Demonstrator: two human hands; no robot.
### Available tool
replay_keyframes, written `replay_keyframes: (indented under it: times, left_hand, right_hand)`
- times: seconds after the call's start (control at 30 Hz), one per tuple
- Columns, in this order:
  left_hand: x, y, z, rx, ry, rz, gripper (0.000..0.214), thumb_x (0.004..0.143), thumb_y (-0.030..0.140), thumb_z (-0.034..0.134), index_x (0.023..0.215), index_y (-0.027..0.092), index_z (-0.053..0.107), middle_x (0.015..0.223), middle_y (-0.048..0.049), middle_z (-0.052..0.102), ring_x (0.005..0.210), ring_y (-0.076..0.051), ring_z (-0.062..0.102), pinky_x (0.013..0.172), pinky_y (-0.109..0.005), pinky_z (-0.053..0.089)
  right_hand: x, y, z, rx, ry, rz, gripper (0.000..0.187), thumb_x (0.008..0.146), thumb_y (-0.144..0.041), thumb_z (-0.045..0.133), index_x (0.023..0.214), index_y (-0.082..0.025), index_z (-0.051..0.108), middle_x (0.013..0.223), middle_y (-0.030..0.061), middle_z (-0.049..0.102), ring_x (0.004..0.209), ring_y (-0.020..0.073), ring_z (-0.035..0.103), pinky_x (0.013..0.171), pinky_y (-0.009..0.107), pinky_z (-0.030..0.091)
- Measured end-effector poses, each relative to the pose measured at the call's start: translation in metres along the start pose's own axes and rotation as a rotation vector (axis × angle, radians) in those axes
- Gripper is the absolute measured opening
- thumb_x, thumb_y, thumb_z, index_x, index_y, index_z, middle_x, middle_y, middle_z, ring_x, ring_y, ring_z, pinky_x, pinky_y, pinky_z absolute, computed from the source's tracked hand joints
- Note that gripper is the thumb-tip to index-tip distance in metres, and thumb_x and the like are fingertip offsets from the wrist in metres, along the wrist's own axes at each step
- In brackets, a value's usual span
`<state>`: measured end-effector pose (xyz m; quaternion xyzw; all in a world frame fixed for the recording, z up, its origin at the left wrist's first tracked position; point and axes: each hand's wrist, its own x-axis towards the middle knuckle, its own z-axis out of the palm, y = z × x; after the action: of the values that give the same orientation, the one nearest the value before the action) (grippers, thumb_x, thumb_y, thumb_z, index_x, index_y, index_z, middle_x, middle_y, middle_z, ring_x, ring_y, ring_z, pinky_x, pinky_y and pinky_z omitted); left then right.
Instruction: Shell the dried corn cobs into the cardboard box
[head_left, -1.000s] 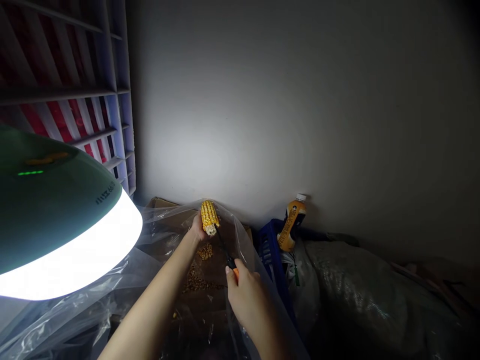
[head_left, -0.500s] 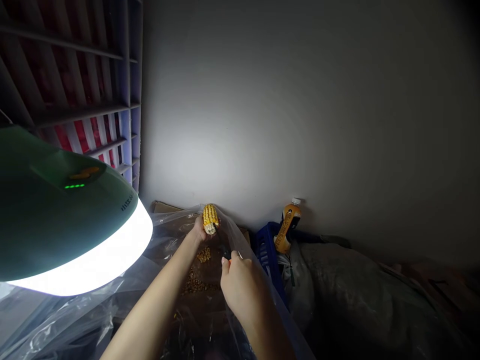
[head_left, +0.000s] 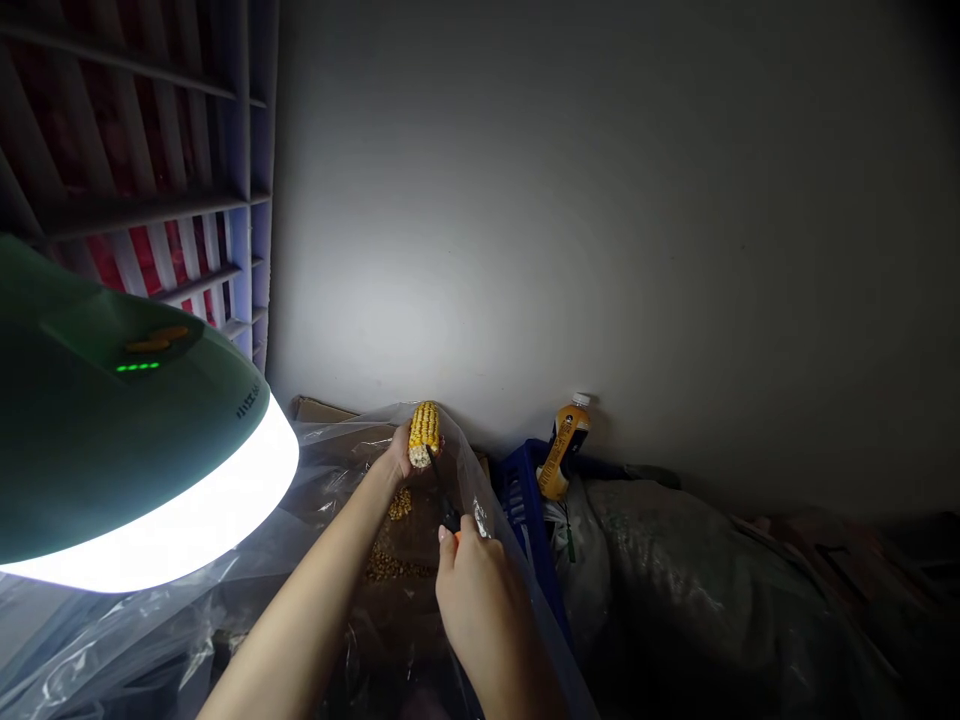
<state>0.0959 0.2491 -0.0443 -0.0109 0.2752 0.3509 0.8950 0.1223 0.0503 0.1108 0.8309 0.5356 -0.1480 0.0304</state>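
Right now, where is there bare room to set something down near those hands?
The likeliest patch is the plastic sheet at lower left, between the lamp and the left forearm. Cardboard shows behind the left hand. It's crowded around the corn cob, the right hand with its tool, the loose kernels, and rightward at the blue crate, orange bottle and sack.

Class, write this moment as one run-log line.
left hand: corn cob | right hand: screwdriver at corn cob | loose kernels below

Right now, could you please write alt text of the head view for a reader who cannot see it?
A left hand grips a yellow corn cob while a right hand holds a dark tool to its end, above loose kernels and clear plastic sheeting.
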Motion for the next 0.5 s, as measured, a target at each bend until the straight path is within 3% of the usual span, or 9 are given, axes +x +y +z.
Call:
replay_keyframes:
  times: [0.23,0.37,0.5]
  left_hand:
    - [0.009,-0.005,-0.002,0.01,0.026,0.006,0.04,0.085,0.045,0.033,0.081,0.012,0.055,0.047,-0.0058,0.057,0.038,-0.019,0.056,0.037,-0.028,0.046]
    - [0.012,-0.007,-0.007,0.003,0.043,0.017,0.045,0.086,0.048,0.028,0.082,0.012,0.055,0.048,-0.0061,0.058,0.039,-0.018,0.057,0.038,-0.028,0.046]
    - [0.012,-0.007,-0.006,-0.004,0.018,0.007,0.042,0.085,0.047,0.033,0.084,0.011,0.056,0.048,-0.0052,0.057,0.039,-0.017,0.056,0.039,-0.027,0.046]
  right_hand:
    - [0.004,-0.005,0.002,-0.017,0.004,0.007,0.031,0.089,-0.023,0.031,0.099,-0.012,0.058,0.087,0.0152,0.067,0.079,0.0257,0.065,0.062,0.031,0.045]
    - [0.011,-0.005,0.005,-0.002,0.004,0.013,0.03,0.088,-0.022,0.032,0.098,-0.011,0.058,0.086,0.0152,0.067,0.081,0.0256,0.065,0.063,0.031,0.046]
    - [0.01,-0.004,0.002,0.02,-0.009,0.009,0.031,0.089,-0.022,0.032,0.099,-0.011,0.058,0.087,0.014,0.068,0.082,0.0254,0.065,0.063,0.03,0.045]
